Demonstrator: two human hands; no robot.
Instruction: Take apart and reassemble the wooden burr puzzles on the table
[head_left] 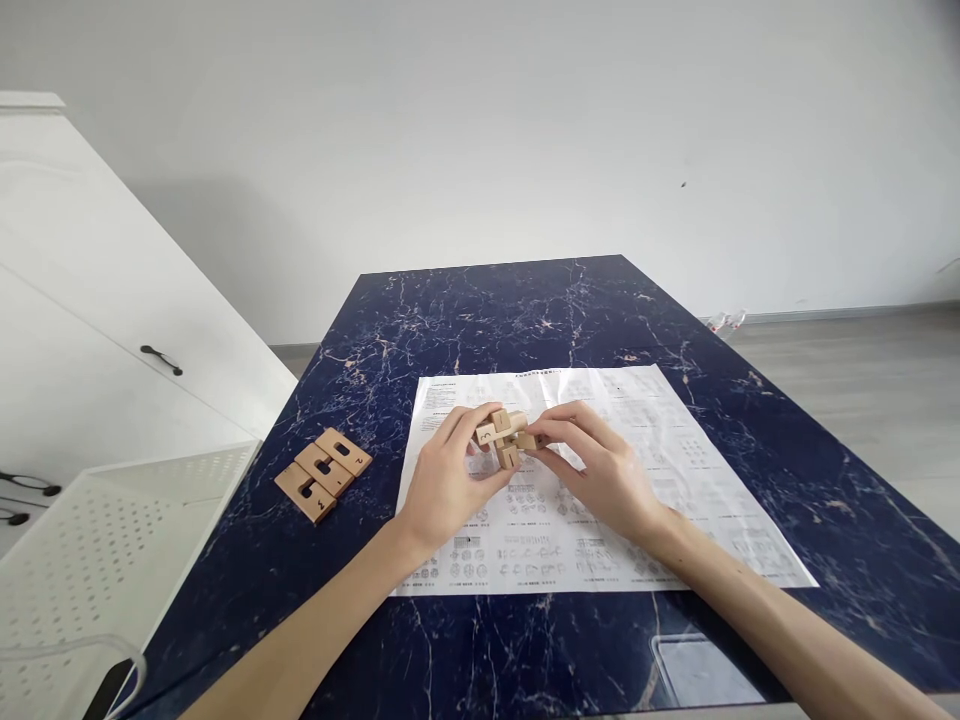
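Both hands meet over a printed sheet [645,500]. My left hand [450,470] is closed around a small wooden burr puzzle [499,432], made of interlocked pale blocks with numbers on their ends. Thumb and fingers grip it from the left side. My right hand [600,460] pinches a wooden puzzle piece [531,440] at the right side of the cluster; its far end is hidden by the fingers, and whether it sits inside the other blocks I cannot tell. Left of the sheet lie several flat wooden puzzle plates [324,467] with dark slots and numbers, side by side.
The dark blue marbled table [480,320] reaches toward a pale wall. At its front edge is a clear rectangular item [705,670]. On the left stand a white perforated basket [97,550] and a white cabinet [112,300] with dark handles.
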